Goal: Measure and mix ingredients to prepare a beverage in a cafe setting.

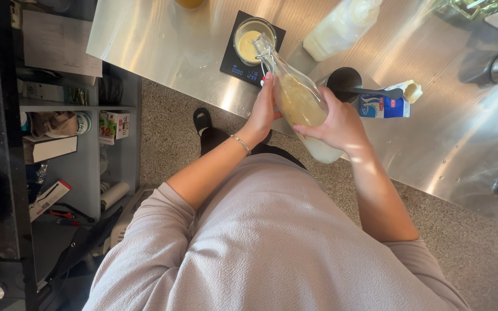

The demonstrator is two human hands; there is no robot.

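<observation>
your grey top fills the bottom of the view, and out of its sleeves your two forearms reach up to the near edge of the steel counter [162, 46]. between them you hold a glass swing-top bottle [298, 101], tilted with its open neck over a small cup [251, 39] of pale yellow liquid that sits on a black digital scale [243, 66] close to that near edge. your right hand [341, 124] is wrapped around the lower body of the bottle, fingers curled shut on the glass and taking its weight; your left hand [263, 109] lies against the bottle's side with fingers together and fairly straight, steadying rather than gripping, a thin bracelet [240, 143] at the wrist. the bottle holds cloudy yellowish liquid, whiter near its base. this looks like the pouring step, dosed by weight; whether liquid is leaving the neck just now i cannot tell. the next move likely calls for a slow, small change of tilt from your right hand while you watch the scale's display, left hand keeping the neck over the cup. just beyond the bottle stand a dark metal pitcher [344, 80] and a blue and white carton [384, 105], with a white plastic jug [341, 26] toward the far edge.
</observation>
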